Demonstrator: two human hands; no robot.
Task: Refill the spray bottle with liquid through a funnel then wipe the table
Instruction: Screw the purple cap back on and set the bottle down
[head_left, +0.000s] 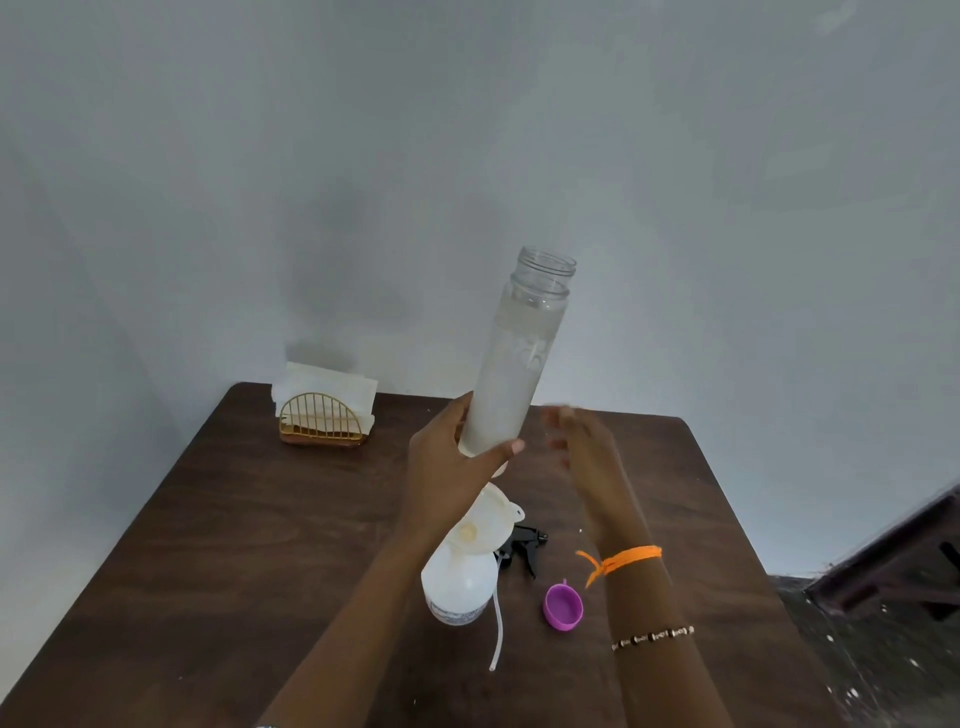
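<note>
My left hand (452, 457) grips the base of a tall clear bottle (514, 364) that holds whitish liquid. The bottle is raised above the table, nearly upright, and its mouth is uncapped. Below it stands the white spray bottle (457, 587) with a white funnel (485, 519) set in its neck. My right hand (582, 447) hovers just right of the tall bottle, blurred, fingers apart, holding nothing. The black spray trigger head (522, 545) with its thin dip tube (498, 634) lies on the table beside the spray bottle. A purple cap (563, 605) lies to the right of it.
A gold wire holder with white paper napkins (322, 410) stands at the far left corner of the brown wooden table (234, 545). A grey wall rises behind the table. Dark furniture (904, 561) shows at the right, beyond the table's edge.
</note>
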